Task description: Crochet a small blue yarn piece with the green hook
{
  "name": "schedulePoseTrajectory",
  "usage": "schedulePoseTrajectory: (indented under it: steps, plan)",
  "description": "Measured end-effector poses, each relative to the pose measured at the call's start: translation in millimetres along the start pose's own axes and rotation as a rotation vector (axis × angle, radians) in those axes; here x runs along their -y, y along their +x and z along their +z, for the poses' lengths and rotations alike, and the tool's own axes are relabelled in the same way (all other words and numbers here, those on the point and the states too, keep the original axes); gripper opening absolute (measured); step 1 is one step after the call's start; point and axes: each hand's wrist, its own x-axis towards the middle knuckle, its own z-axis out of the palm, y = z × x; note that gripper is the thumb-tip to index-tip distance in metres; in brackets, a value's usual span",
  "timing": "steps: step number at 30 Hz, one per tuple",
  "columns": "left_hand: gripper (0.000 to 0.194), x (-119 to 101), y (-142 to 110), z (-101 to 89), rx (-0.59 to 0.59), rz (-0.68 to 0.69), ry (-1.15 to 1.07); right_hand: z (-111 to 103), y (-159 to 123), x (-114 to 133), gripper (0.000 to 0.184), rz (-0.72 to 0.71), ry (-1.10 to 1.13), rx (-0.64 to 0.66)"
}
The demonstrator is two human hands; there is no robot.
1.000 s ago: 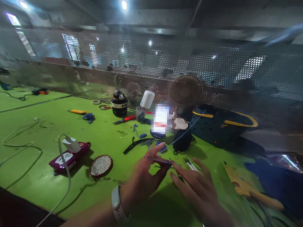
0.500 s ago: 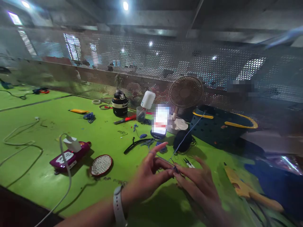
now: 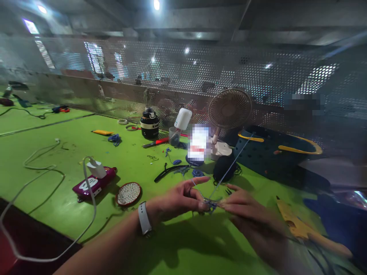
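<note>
A small piece of blue-grey crochet work (image 3: 211,206) is stretched between my two hands above the table. My left hand (image 3: 183,200) pinches its left side between thumb and fingers, with the index finger held out. A strand of blue yarn (image 3: 232,163) comes from the basket down to the work, and another length runs by my left index finger. My right hand (image 3: 248,210) is closed at the piece's right edge; whether a hook is also in it I cannot make out. Just beyond the right fingertips lie small dark-tipped snips (image 3: 228,191), partly hidden.
Behind my hands are a dark yarn ball (image 3: 224,169), a lit phone (image 3: 197,143), a fan (image 3: 229,109) and a dark green basket (image 3: 258,156). A yellow glue gun (image 3: 295,225) lies right; a purple power strip (image 3: 94,184) and round studded disc (image 3: 129,193) lie left.
My hands have drawn slightly apart and the crochet piece now shows spread between them. My right hand has moved right. The whole view has shifted a little.
</note>
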Motion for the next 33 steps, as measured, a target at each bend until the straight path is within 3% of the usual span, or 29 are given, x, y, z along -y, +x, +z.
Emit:
schedulePoseTrajectory:
  steps: [7,10,15,20,23,26,29,33]
  plan:
    - [0.061,-1.1,2.7,2.2,0.014,-0.005,0.015,7.2,-11.7,-8.6,0.005,0.527,0.333,-0.246]
    - [0.057,-3.6,1.2,6.1,-0.035,0.024,0.078,11.3,-10.9,-11.2,0.015,0.756,0.503,-0.341]
    - [0.059,-6.9,0.2,8.3,-0.069,0.041,0.182,14.4,-2.5,-6.9,0.023,0.829,0.643,-0.423]
    - [0.052,-4.0,0.9,12.7,-0.089,0.078,0.23,21.5,-10.0,-8.4,0.022,0.898,0.712,-0.357]
    - [0.044,1.5,1.8,16.1,-0.118,0.122,0.272,27.6,-14.0,-8.4,0.018,0.788,0.607,-0.369]
    - [0.04,6.6,2.1,17.5,-0.134,0.132,0.267,28.5,-12.2,-6.9,0.009,0.483,0.312,-0.351]
    - [0.035,8.6,1.4,17.3,-0.15,0.129,0.237,25.7,-8.8,-6.8,0.014,0.217,0.067,-0.251]
    - [0.03,8.0,0.8,18.4,-0.191,0.143,0.214,24.5,-8.3,-7.0,0.018,0.106,-0.004,-0.206]
